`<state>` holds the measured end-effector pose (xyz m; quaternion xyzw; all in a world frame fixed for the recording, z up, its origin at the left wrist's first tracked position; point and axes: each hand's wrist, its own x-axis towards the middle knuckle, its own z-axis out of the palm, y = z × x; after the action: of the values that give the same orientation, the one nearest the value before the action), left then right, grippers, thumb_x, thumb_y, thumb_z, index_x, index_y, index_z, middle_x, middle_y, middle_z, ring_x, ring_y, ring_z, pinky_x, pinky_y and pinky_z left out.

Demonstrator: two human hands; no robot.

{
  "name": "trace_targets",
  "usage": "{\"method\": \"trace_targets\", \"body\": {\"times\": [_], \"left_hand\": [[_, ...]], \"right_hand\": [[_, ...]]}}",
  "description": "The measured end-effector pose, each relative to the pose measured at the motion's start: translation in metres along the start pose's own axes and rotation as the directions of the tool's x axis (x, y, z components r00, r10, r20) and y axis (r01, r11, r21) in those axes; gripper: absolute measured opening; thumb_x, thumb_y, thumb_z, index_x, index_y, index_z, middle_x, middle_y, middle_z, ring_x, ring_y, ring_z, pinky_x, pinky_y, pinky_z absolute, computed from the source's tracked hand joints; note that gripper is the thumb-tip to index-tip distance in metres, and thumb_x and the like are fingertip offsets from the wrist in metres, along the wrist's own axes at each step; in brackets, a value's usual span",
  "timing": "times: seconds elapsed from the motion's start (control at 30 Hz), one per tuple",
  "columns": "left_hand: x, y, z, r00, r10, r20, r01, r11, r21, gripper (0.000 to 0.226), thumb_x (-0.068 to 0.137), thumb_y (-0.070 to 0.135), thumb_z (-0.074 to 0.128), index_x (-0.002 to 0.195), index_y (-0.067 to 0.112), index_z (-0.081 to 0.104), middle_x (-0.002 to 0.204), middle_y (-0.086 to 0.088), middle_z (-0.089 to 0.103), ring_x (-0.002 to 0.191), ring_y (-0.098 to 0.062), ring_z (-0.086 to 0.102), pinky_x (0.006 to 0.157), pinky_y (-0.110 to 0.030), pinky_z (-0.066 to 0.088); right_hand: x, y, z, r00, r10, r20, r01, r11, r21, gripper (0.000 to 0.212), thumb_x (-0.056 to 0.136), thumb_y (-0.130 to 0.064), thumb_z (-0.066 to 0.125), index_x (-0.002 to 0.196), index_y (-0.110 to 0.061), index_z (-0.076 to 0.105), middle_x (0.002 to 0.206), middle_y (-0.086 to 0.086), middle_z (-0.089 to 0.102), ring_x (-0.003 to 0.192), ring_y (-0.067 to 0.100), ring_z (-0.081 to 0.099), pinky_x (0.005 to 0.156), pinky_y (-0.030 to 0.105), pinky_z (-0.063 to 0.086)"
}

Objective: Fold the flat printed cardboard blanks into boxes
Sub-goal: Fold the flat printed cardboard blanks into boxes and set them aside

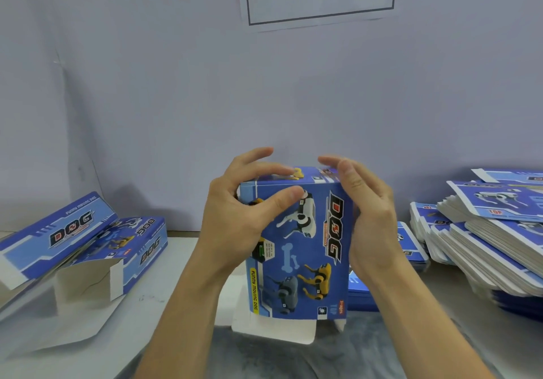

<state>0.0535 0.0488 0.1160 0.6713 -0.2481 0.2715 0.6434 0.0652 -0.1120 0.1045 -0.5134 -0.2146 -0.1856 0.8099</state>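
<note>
Standing upright on the table (182,264) between both hands is one blue box (302,249), gripped on its sides by the left hand (235,220) and right hand (370,217). Two folded boxes (97,246) lie left; the flat blanks (482,237) on the right sit in overlapping piles too jumbled to count.

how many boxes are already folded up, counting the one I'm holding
3: the box between your left hand and right hand, and two folded boxes at the left, and. Others may be hidden.
</note>
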Motion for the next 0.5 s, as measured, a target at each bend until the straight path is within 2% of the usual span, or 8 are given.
{"method": "trace_targets", "body": {"times": [0.07,0.13,0.2,0.23,0.3,0.33,0.4,0.5], "left_hand": [[0.001,0.001,-0.002,0.999,-0.022,-0.041,0.021,0.999,-0.038,0.018,0.068,0.034,0.078,0.086,0.033,0.081,0.126,0.015,0.065,0.115,-0.013,0.066,0.064,-0.031,0.062],[0.004,0.001,-0.006,0.993,-0.014,-0.120,0.010,0.999,-0.035,0.016,0.067,0.034,0.079,0.082,0.033,0.082,0.119,0.013,0.070,0.110,-0.011,0.068,0.064,-0.027,0.061],[0.008,0.003,-0.012,0.974,0.018,-0.224,-0.021,1.000,-0.009,0.013,0.064,0.036,0.081,0.078,0.036,0.082,0.108,0.011,0.075,0.094,-0.006,0.072,0.062,-0.021,0.058],[0.009,0.003,-0.015,0.959,0.026,-0.282,-0.030,1.000,-0.010,0.013,0.064,0.037,0.081,0.076,0.037,0.081,0.099,0.011,0.077,0.079,-0.004,0.072,0.058,-0.018,0.056],[0.012,0.001,-0.020,0.906,0.004,-0.424,-0.031,0.998,-0.058,0.012,0.063,0.040,0.082,0.074,0.037,0.081,0.074,0.010,0.074,0.055,-0.004,0.063,0.052,-0.020,0.053],[0.013,-0.001,-0.022,0.866,-0.033,-0.500,-0.022,0.994,-0.103,0.014,0.063,0.042,0.082,0.076,0.036,0.081,0.068,0.009,0.073,0.055,-0.007,0.063,0.053,-0.023,0.055],[0.014,-0.006,-0.024,0.775,-0.135,-0.617,0.000,0.977,-0.214,0.022,0.066,0.048,0.081,0.083,0.035,0.079,0.073,0.007,0.075,0.069,-0.013,0.073,0.057,-0.030,0.060],[0.015,-0.015,-0.022,0.668,-0.244,-0.703,0.024,0.951,-0.307,0.030,0.074,0.051,0.078,0.099,0.035,0.073,0.085,0.009,0.077,0.082,-0.014,0.076,0.054,-0.028,0.060]], "right_hand": [[0.002,-0.002,-0.001,0.993,-0.086,-0.078,0.078,0.992,-0.100,0.021,0.093,-0.033,0.057,0.098,-0.019,0.073,0.088,-0.005,0.075,0.076,0.008,0.072,0.061,0.023,0.057],[0.005,-0.006,-0.001,0.951,-0.254,-0.176,0.188,0.928,-0.323,0.018,0.091,-0.027,0.056,0.092,-0.018,0.072,0.080,-0.007,0.068,0.066,-0.002,0.059,0.057,0.009,0.044],[0.007,-0.012,0.000,0.924,-0.347,-0.162,0.244,0.859,-0.451,0.021,0.085,-0.020,0.052,0.074,-0.017,0.069,0.059,-0.010,0.054,0.052,0.003,0.042,0.049,0.011,0.033],[0.007,-0.017,0.002,0.941,-0.322,-0.109,0.242,0.859,-0.451,0.024,0.083,-0.016,0.050,0.065,-0.014,0.066,0.050,-0.010,0.047,0.047,0.005,0.037,0.046,0.014,0.030],[0.005,-0.027,0.008,0.989,-0.143,0.049,0.150,0.892,-0.427,0.032,0.085,-0.011,0.051,0.056,-0.006,0.064,0.043,-0.002,0.047,0.040,0.008,0.036,0.041,0.014,0.031],[0.003,-0.031,0.011,0.991,-0.014,0.136,0.077,0.882,-0.465,0.038,0.090,-0.010,0.051,0.055,-0.004,0.065,0.042,0.003,0.052,0.036,0.009,0.037,0.039,0.013,0.032],[0.000,-0.034,0.017,0.936,0.259,0.239,-0.047,0.764,-0.643,0.049,0.100,-0.022,0.047,0.061,-0.004,0.070,0.049,0.006,0.064,0.031,0.009,0.043,0.037,0.015,0.036],[-0.003,-0.029,0.024,0.830,0.527,0.182,-0.196,0.582,-0.789,0.061,0.102,-0.051,0.040,0.078,-0.005,0.072,0.065,0.004,0.074,0.043,0.016,0.064,0.043,0.016,0.044]]}}
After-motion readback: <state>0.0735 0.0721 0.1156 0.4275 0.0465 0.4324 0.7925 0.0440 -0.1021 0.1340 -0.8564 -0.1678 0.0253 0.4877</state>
